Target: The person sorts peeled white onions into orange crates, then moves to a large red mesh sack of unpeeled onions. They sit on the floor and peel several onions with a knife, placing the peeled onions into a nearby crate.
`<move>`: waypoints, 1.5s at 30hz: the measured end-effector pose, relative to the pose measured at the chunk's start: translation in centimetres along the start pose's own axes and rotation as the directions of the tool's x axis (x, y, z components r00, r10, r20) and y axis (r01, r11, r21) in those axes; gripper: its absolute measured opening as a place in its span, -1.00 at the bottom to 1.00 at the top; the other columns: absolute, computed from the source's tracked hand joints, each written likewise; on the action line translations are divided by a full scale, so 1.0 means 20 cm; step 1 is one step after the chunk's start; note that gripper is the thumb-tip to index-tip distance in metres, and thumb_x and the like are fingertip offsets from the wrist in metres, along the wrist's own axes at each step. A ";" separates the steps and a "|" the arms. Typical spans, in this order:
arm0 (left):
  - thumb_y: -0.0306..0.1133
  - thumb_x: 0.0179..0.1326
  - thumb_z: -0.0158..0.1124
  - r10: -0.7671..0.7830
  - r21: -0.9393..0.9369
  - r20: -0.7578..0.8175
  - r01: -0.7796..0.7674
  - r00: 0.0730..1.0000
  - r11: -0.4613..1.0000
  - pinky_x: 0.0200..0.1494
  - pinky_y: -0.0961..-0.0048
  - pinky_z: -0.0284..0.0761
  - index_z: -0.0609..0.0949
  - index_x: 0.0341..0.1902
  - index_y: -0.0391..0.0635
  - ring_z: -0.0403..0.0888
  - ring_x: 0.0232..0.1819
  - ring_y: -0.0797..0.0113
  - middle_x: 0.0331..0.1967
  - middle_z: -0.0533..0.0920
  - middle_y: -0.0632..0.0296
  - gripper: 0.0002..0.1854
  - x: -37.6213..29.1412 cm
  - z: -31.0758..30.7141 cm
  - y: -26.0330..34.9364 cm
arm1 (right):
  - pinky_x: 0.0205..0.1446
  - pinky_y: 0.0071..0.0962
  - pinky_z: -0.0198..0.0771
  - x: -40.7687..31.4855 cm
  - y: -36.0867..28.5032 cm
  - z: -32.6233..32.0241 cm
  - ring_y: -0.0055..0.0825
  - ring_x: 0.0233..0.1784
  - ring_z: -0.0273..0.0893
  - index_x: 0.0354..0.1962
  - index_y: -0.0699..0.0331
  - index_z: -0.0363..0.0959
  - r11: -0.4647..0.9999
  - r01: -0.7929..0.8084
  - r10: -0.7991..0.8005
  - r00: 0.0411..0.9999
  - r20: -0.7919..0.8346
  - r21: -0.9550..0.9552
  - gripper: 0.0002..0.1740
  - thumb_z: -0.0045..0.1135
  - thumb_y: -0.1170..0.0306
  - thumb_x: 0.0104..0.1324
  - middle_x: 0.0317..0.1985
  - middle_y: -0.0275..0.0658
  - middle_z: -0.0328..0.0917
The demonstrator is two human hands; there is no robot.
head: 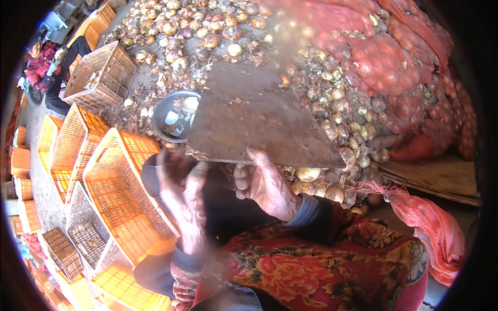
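In front of my knees lies a flat dark wooden board (pixel 256 112), its surface worn and dirty. My left hand (pixel 183 198) is by the board's near left corner, blurred, with its fingers apart and nothing seen in it. At the near edge, my right hand (pixel 268 186) has its thumb up against the board and its fingers curled below the edge. Whether it grips the board I cannot tell. A grey basin (pixel 157 120) beside the board's left edge holds pale onion pieces (pixel 171 117) and some water.
Loose onions (pixel 210 41) and dry skins cover the floor beyond. Red mesh sacks of onions (pixel 389 66) are piled right, near an empty-looking red mesh bag (pixel 428 229). Orange plastic crates (pixel 128 194) line the left. A person (pixel 46 70) sits at the upper left by another crate (pixel 101 77).
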State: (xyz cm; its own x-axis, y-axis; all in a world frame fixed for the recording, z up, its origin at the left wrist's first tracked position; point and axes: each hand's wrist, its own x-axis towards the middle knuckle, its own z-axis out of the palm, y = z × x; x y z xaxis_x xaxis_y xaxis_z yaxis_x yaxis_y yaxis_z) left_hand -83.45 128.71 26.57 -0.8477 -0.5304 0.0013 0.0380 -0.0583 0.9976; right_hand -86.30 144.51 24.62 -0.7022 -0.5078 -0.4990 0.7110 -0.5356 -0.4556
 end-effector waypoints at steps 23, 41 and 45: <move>-0.14 0.36 0.14 -0.522 -0.071 0.095 0.529 0.848 0.846 -0.14 0.53 0.52 0.41 0.11 -0.18 0.53 -0.18 0.44 -0.11 0.61 0.13 -0.59 0.32 -0.10 -0.21 | 0.27 -0.31 0.36 0.50 -0.48 -1.10 -0.34 0.18 0.45 0.17 0.33 0.37 0.774 -0.012 -0.237 0.922 -0.307 -0.633 -0.50 -0.05 0.13 0.46 0.10 -0.13 0.50; -0.33 -0.06 0.27 -0.065 -0.418 -0.578 -0.226 0.814 0.880 -0.10 0.37 0.52 0.52 0.03 -0.34 0.59 -0.19 0.29 -0.17 0.62 0.12 -0.47 -0.44 -0.69 0.17 | 0.29 -0.23 0.31 1.04 -0.38 0.10 -0.25 0.25 0.39 0.21 0.26 0.35 0.637 0.249 -0.084 0.963 0.255 -0.730 -0.44 -0.01 0.06 0.42 0.10 -0.12 0.51; -0.46 -0.11 0.30 -0.075 -0.397 -0.771 -0.384 0.633 0.834 -0.02 0.35 0.54 0.49 0.13 -0.34 0.60 -0.13 0.33 -0.12 0.62 0.15 -0.39 -0.63 -0.84 0.19 | 0.30 -0.21 0.30 1.17 -0.14 0.35 -0.23 0.27 0.38 0.22 0.25 0.35 0.612 0.252 0.027 0.941 0.337 -0.750 -0.42 0.00 0.04 0.41 0.10 -0.12 0.51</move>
State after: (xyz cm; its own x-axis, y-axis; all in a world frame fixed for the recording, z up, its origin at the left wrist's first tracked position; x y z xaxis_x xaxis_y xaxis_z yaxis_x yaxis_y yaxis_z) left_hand -63.77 120.88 29.12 -0.1315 -0.9831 -0.1277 0.5674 -0.1802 0.8035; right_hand -105.03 129.35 19.43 -0.6539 -0.7198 -0.2331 0.2853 0.0507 -0.9571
